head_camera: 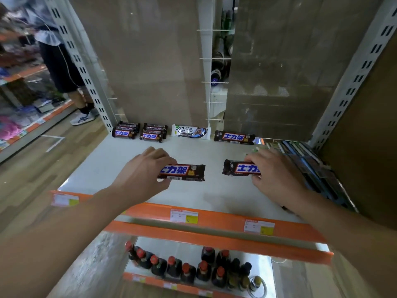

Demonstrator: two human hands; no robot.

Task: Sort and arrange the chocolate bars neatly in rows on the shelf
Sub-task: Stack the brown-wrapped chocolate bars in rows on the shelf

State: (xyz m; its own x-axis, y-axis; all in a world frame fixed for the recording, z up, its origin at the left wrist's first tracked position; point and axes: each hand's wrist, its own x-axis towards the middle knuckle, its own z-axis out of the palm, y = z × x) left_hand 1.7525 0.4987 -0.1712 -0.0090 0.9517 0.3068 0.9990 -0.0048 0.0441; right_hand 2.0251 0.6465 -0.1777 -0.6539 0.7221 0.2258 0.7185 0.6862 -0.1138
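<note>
L hand (pixel 144 168) pinches a dark bar (pixel 184 172) mid-shelf (pixel 214 190), R hand (pixel 277 171) grips another dark bar (pixel 238 168) nr right edge; 2 stacks (pixel 139 132), white bar (pixel 190 132) + single bar (pixel 234 137) along back edge.

The brown bar (pixel 182 172) in the left hand (pixel 142 169) reads "士力架", as does the bar (pixel 240 168) under the right hand (pixel 277 171). Beyond the hands, a white wrapper (pixel 190 132) says "Dove". The shelf-edge price tags (pixel 184 216) are too blurred to read.
</note>
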